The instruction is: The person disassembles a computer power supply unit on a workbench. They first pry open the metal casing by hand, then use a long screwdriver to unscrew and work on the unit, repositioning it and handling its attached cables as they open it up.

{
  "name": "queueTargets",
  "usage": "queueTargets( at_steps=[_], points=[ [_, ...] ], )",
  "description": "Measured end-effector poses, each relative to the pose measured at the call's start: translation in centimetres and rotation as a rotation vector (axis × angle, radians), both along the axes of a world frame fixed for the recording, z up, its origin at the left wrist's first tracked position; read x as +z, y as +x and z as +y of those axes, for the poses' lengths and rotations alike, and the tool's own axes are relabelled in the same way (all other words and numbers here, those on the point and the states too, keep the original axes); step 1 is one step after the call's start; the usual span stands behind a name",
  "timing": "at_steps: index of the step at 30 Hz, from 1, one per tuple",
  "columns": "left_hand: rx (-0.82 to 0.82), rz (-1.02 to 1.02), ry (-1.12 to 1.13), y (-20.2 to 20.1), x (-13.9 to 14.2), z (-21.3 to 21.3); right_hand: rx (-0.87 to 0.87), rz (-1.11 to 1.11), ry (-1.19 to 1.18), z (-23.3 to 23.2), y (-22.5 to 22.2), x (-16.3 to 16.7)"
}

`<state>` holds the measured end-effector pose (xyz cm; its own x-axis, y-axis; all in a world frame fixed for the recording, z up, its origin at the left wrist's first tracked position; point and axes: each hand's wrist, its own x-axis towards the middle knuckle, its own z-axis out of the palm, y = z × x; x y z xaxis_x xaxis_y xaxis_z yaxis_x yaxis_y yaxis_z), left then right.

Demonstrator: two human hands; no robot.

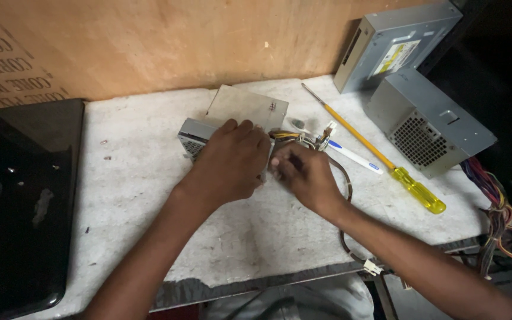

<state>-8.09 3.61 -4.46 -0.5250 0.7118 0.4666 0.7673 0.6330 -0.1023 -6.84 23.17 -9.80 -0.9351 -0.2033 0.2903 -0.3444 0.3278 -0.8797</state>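
Now your left hand [229, 163] presses flat on the small metal box [197, 135]; keep it steady while your right hand [303, 172], at its three o'clock, seemingly pinches the wires [294, 137].

Body in view: two bare forearms + hands, left hand [227, 163] & right hand [305, 175]. No sleeves, gloves, watch or rings seen. Light grey garment at bottom edge, prob. trousers, can't confirm. Nothing else of the person visible.

A single head-worn camera looks steeply down from close above the counter [149, 178], facing the wooden wall [167, 41] behind it. Both forearms enter from the bottom edge; the counter fills most of the view.
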Motion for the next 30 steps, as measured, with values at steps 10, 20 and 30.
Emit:
queueTargets(
  at_steps=[10, 20, 30],
  points=[
    [0.007, 0.019, -0.002, -0.1, 0.0, 0.1, -0.028, -0.091, -0.025, -0.3, 0.1, 0.2],
    [0.008, 0.01, -0.006, 0.0, 0.0, 0.0, -0.011, 0.105, 0.052, 0.0, 0.5, 0.5],
    [-0.029, 0.028, 0.022, -0.1, -0.5, -0.1, -0.014, 0.398, 0.287, 0.1, 0.9, 1.2]
  ],
)
